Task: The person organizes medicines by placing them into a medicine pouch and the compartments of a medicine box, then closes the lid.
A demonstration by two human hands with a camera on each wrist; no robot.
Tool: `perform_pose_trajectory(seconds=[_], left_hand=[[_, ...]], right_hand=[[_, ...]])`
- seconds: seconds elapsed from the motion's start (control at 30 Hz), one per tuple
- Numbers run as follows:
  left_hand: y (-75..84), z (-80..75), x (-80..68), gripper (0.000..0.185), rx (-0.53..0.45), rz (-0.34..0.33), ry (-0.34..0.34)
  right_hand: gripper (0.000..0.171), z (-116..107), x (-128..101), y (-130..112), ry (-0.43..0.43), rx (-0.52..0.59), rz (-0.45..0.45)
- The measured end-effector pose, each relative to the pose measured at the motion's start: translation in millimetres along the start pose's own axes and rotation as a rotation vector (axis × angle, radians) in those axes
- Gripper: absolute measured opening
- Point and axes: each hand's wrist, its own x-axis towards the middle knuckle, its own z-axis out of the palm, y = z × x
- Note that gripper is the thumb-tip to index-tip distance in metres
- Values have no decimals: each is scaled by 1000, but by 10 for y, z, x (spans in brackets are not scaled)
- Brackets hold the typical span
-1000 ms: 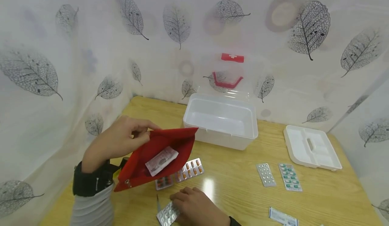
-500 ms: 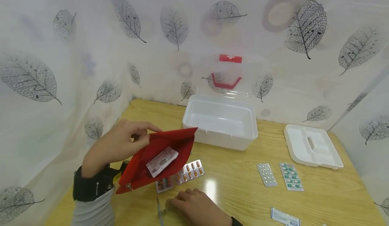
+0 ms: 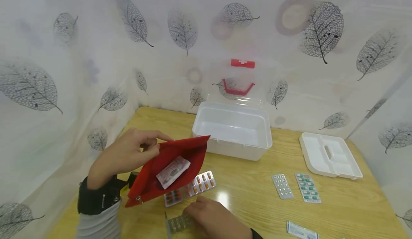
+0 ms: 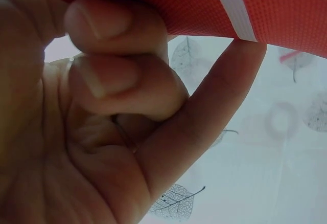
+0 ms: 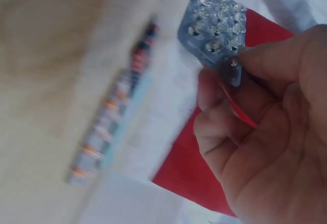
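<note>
In the head view my left hand point(image 3: 132, 149) pinches the upper edge of a red zip pouch point(image 3: 151, 167), whose mouth gapes toward me. A pale printed packet point(image 3: 173, 172) lies inside it. From the left wrist view, the pouch's red fabric point(image 4: 194, 9) rests over the curled fingers and one extended finger. My right hand point(image 3: 214, 214) is low at the front, below the pouch. Its thumb and fingers pinch the corner of a silver blister pack point(image 5: 217, 22) of clear pockets. A thin grey pointed strip point(image 3: 168, 226) lies beside the pack.
Orange-capsule point(image 3: 202, 183) and red-black capsule blister packs point(image 3: 173, 198) lie partly under the pouch. An open white box point(image 3: 233, 149) stands at the back. To the right are a white tray point(image 3: 347, 169), a silver blister pack point(image 3: 282, 186), a green-capsule pack point(image 3: 308, 188) and a blue-white packet point(image 3: 302, 230).
The blister pack in my right hand has tilted from lying bright and face-up to a darker, edge-raised angle. The left hand and pouch have barely moved.
</note>
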Motion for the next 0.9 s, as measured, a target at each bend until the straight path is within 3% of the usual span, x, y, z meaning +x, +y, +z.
perform_pose_trajectory(seconds=[0.2,0.43,0.67,0.9], left_hand=[[-25,36,14,42,3,-16,-28],[-28,53,29,41,-36,6,-51],[23,41,25,41,-43,3,-65],[27,86,39,40,-58,26,-78]], right_hand=[[22,-427,23,-49,22,199,93],[26,-772,81,-38,221,189,62],[23,-928,181,37,360,201,27],[25,-893,234,115,481,214,28]])
